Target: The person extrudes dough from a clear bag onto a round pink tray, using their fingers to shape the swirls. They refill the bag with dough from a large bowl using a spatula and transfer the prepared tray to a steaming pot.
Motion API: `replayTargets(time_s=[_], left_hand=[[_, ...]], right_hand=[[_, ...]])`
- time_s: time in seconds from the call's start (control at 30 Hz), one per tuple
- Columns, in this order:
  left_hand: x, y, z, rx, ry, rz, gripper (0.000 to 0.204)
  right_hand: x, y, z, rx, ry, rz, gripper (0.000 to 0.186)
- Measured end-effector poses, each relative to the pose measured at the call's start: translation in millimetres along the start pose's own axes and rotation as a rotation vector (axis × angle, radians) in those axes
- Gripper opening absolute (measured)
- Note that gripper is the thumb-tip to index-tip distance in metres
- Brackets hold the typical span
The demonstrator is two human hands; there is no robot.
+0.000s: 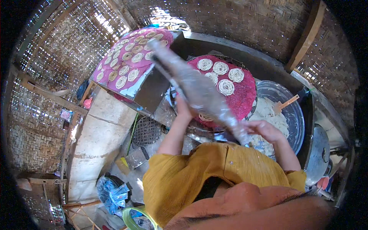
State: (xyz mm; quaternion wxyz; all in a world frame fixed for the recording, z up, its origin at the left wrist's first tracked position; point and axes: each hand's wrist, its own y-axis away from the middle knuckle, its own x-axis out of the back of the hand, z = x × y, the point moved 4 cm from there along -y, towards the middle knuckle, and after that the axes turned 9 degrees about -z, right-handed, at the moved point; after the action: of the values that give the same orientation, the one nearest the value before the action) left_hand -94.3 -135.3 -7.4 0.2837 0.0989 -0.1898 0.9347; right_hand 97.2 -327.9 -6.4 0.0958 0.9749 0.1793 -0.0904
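A long, cloudy, whitish bag-like tube (203, 92), smeared by motion, slants across the middle. My left hand (185, 108) is closed around its underside, the fingers largely hidden behind it. At its near right end my right hand (266, 131) grips the tube with bent fingers. Beneath it lies a round tray covered with pink cloth (245, 97), bearing several coiled rings of pale dough strands (226, 87). Right of the tray, a large dark basin (301, 122) contains white dough (274, 117) and an orange-brown spatula (288, 103).
Another pink-covered surface (115, 90) at the far left carries many similar coils. A metal pot (319, 153) stands at the right. On the floor at left are a dark grate (147, 131), a blue plastic bag (119, 193) and a green-rimmed tub (128, 220). Woven walls surround the space.
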Motion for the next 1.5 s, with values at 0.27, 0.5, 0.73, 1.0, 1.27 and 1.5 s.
replayTargets(time_s=[0.27,0.5,0.73,1.0,1.27,1.5], left_hand=[[-44,-60,65,-0.291,0.696,-0.771,0.068],[-44,-107,130,-0.532,1.626,-0.958,0.077],[-64,-141,43,-0.272,1.641,-0.648,0.049],[-59,-141,1,-0.087,1.761,-0.419,0.051],[-49,-137,30,-0.232,1.756,-0.416,0.048],[-36,-117,50,-0.280,1.713,-0.465,0.046]], right_hand=[[-9,7,-39,0.063,-0.236,0.012,0.083],[-3,33,-36,-0.036,-0.406,-0.170,0.091],[48,25,-26,-0.154,-0.340,0.099,0.087],[47,5,-30,-0.317,0.085,0.136,0.056],[41,20,-67,-0.337,0.305,0.228,0.058],[11,24,-74,-0.313,0.221,0.261,0.044]])
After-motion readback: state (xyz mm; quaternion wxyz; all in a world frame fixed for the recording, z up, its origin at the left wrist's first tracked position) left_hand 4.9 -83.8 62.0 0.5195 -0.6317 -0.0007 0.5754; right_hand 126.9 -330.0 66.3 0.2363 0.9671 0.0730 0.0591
